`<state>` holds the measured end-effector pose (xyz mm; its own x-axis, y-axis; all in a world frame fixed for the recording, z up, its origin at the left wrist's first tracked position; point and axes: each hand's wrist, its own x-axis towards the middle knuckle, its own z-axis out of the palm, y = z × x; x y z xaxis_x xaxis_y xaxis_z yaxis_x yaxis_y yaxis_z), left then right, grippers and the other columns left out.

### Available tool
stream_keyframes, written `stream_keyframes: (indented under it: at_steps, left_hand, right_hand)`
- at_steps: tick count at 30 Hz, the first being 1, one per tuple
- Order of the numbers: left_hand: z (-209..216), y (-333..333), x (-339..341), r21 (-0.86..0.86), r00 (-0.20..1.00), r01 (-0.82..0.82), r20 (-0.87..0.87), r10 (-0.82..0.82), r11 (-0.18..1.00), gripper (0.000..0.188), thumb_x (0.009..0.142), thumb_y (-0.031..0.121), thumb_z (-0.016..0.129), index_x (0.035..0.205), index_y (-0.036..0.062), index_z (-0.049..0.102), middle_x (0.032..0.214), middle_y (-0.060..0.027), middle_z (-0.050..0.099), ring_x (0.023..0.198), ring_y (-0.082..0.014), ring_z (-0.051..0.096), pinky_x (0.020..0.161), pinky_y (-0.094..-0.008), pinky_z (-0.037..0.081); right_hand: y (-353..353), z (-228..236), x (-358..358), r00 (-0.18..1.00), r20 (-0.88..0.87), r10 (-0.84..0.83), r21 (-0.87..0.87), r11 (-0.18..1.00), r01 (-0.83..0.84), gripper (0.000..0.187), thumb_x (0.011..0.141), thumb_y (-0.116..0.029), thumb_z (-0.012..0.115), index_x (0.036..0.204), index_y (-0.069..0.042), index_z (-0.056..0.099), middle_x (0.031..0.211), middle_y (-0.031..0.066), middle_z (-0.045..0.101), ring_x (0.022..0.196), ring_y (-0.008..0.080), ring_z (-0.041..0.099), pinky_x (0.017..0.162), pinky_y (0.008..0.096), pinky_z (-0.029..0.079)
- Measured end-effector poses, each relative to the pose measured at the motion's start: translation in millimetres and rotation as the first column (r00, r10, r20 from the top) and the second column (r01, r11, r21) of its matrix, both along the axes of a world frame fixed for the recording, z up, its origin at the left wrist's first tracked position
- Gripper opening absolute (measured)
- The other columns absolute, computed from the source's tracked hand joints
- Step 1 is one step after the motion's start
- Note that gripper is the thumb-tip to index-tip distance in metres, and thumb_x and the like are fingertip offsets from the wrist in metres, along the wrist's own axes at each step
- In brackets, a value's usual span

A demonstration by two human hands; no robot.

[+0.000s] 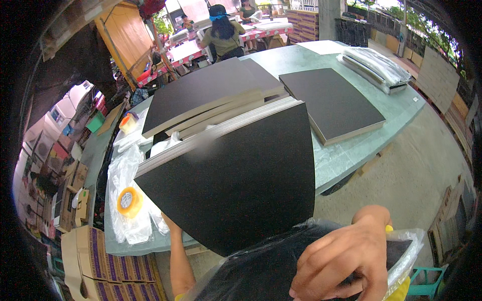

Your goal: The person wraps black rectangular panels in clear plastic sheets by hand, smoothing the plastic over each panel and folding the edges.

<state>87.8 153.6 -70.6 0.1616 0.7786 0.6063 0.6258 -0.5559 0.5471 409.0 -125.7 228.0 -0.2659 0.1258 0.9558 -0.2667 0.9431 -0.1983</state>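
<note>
Head view — the black board stack [236, 180] stands tilted ahead and left of the right hand [341, 256], its pale top edge slanting up rightward, its lower end meeting the clear plastic bag [261, 266]. Nearer the bag, that hand bends knuckles-up, fingers curled; whether they pinch film, I can't tell. The left forearm [179, 266] reaches upward — its hand's grip hidden behind the stack.

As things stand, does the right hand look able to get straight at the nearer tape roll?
Probably not straight across: the black stack stands between the right hand and the nearer tape roll. The roll itself lies uncovered on plastic bags, so going around the stack might work.
</note>
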Motion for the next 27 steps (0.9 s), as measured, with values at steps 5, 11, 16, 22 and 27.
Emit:
stream_keyframes:
  at_steps: [5, 11, 16, 22, 27]
  left_hand:
    - [-19.6, 10.3, -8.6, 0.008, 0.998, -0.017, 0.053, 0.016, 1.0, 0.036, 0.075, 0.025, 0.052, 0.095, -0.0048, 0.052, 0.093, -0.0178, 0.055, 0.089, -0.0333, 0.05, 0.077, -0.0414, 0.035]
    - [-26.7, 19.2, -11.1, 0.027, 0.981, 0.094, 0.169, -0.097, 0.995, 0.03, 0.074, 0.021, 0.053, 0.089, -0.0051, 0.054, 0.087, -0.0153, 0.058, 0.081, -0.0296, 0.053, 0.074, -0.0397, 0.038]
    - [-42.3, 26.1, -21.7, 0.087, 0.998, 0.039, 0.054, -0.044, 0.995, 0.027, 0.074, 0.02, 0.053, 0.084, -0.0052, 0.054, 0.084, -0.015, 0.058, 0.076, -0.0291, 0.053, 0.069, -0.0396, 0.039]
    - [-11.6, 12.4, -3.2, 0.06, 1.0, 0.017, 0.01, -0.017, 0.998, 0.028, 0.073, 0.021, 0.053, 0.081, -0.0052, 0.055, 0.081, -0.0156, 0.057, 0.075, -0.0319, 0.053, 0.067, -0.0408, 0.037]
    - [-25.8, 13.5, -15.6, -0.012, 0.997, -0.052, 0.058, 0.052, 0.999, 0.03, 0.073, 0.024, 0.052, 0.083, -0.0044, 0.055, 0.084, -0.0166, 0.056, 0.079, -0.0336, 0.051, 0.069, -0.0419, 0.036]
  right_hand:
    - [-0.2, 5.8, 4.2, 0.997, 0.044, -0.057, 0.008, 0.998, 0.057, 0.037, 0.074, 0.008, 0.042, 0.094, -0.017, 0.06, 0.092, 0.0173, 0.052, 0.07, 0.0227, 0.055, 0.058, 0.0276, 0.047]
    - [-2.3, 6.7, 2.8, 0.999, -0.01, 0.043, -0.041, 0.998, -0.044, 0.032, 0.077, 0.005, 0.042, 0.09, -0.016, 0.062, 0.092, 0.017, 0.053, 0.073, 0.0225, 0.055, 0.06, 0.0276, 0.046]
    - [7.5, -4.0, 27.4, 0.874, 0.407, 0.266, -0.339, 0.932, -0.126, 0.042, 0.083, -0.02, 0.047, 0.117, 0.003, 0.036, 0.11, 0.0206, 0.042, 0.104, 0.0329, 0.043, 0.091, 0.0382, 0.033]
    - [35.3, -125.7, 1.4, 0.456, 0.584, 0.672, -0.755, 0.656, 0.001, 0.053, 0.085, -0.034, 0.045, 0.122, 0.002, 0.034, 0.117, 0.0206, 0.04, 0.111, 0.031, 0.039, 0.091, 0.0392, 0.033]
    - [41.3, -205.9, -30.5, 0.299, 0.286, 0.91, -0.955, 0.295, 0.016, 0.061, 0.085, -0.046, 0.039, 0.128, -0.004, 0.028, 0.132, 0.0173, 0.027, 0.122, 0.0281, 0.025, 0.099, 0.0358, 0.022]
